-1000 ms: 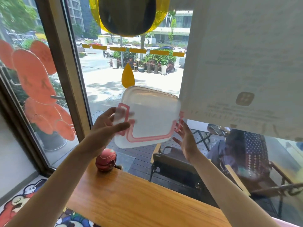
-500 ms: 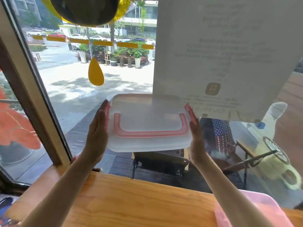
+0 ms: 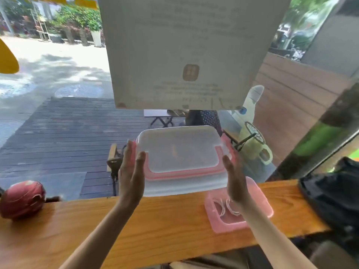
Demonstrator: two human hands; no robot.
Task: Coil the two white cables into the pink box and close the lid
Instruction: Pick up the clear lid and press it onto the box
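While a red ball [image 3: 21,199] sat at the nine o'clock end of the wooden tabletop [image 3: 155,226], the left hand [image 3: 132,175] pressed flat against the left edge of the translucent lid [image 3: 180,160], its grip grasping that side with fingers extended. The lid, trimmed in pink, hung in the air above the tabletop, tilted toward the camera. At its three o'clock edge the right hand [image 3: 236,181] clamped the opposite side, so the lid was squeezed between both palms. Below the right wrist, at about four o'clock from the lid, the pink box [image 3: 258,202] rested on the tabletop with the white cables [image 3: 223,207] coiled inside. A black bag [image 3: 330,193] lay at three o'clock.
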